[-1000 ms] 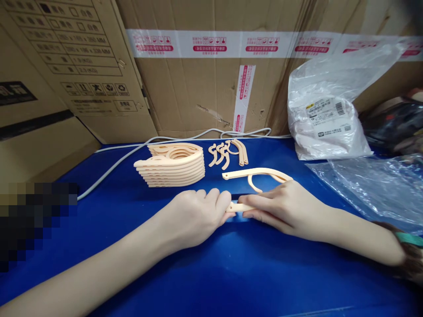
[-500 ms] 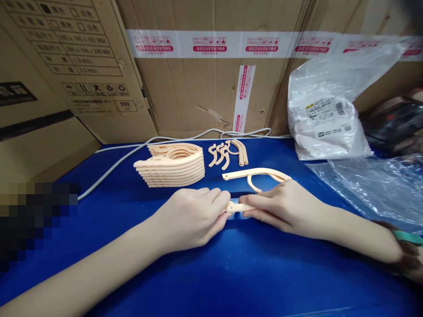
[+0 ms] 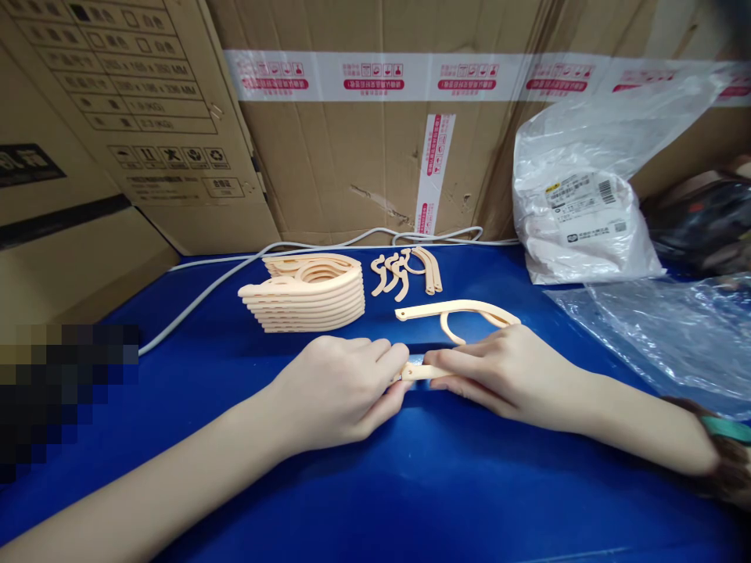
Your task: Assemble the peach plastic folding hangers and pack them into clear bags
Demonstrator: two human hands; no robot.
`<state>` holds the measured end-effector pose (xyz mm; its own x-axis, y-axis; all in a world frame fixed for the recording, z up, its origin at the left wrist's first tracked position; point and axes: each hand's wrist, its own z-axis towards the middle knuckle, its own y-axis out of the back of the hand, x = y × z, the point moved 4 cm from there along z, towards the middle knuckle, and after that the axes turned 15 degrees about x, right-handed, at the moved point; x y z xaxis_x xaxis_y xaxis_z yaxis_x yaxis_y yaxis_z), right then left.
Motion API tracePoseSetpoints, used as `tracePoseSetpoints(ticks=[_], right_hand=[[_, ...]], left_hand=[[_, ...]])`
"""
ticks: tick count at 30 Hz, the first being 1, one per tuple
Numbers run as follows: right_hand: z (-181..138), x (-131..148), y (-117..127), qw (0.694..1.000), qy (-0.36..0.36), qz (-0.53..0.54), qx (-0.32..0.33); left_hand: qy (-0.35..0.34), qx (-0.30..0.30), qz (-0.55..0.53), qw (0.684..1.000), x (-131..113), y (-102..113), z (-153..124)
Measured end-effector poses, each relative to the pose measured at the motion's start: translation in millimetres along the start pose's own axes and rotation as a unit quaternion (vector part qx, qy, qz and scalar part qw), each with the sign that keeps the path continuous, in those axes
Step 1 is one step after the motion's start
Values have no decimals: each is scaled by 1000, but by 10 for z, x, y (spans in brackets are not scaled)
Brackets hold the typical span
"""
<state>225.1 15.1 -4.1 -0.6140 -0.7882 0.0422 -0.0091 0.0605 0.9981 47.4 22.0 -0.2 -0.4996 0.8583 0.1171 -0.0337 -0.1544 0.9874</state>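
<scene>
Both of my hands hold a pale peach plastic hanger piece (image 3: pixel 415 373) low over the blue table, close together. My left hand (image 3: pixel 346 387) is closed, pinching its left end, which the fingers mostly hide. My right hand (image 3: pixel 504 371) is closed round the same piece from the right, thumb below and fingers above. Just beyond lies a curved hanger arm (image 3: pixel 440 309) with an inner loop. Its right end passes behind my right hand; I cannot tell if they touch. A neat stack of folded hangers (image 3: pixel 305 313) stands past my left hand.
Several small hooks (image 3: pixel 400 280) and a few loose curved arms (image 3: pixel 432 274) lie at the back. A white cable (image 3: pixel 220 285) crosses behind the stack. Cardboard boxes (image 3: pixel 352 164) wall off the back and left. A filled plastic bag (image 3: pixel 580 211) and clear film (image 3: pixel 674 336) sit at right.
The held piece has turned slightly between my fingers, so its joint end looks flatter and narrower. Both hands stay almost in place.
</scene>
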Motion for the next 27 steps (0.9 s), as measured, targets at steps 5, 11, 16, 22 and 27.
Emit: tracePoseSetpoints(ticks=[5,11,16,22,27], right_hand=[[2,-6,-12,1000,0,3,0],[14,-12,-15,1000,0,-8,2],[15,-15,-11,1000,-5,8,10],[4,-15,1,1000,-2,-2,-6],[8,-20,-4,1000,0,-6,-2]], left_hand=[[-1,3,-11,1000,14,12,9],[-6,18,7,1000,5,28,19],[-1,5,-33,999,18,-7,16],[3,17,-33,999,15,9,13],[2,35,-76,996,45,-10,22]])
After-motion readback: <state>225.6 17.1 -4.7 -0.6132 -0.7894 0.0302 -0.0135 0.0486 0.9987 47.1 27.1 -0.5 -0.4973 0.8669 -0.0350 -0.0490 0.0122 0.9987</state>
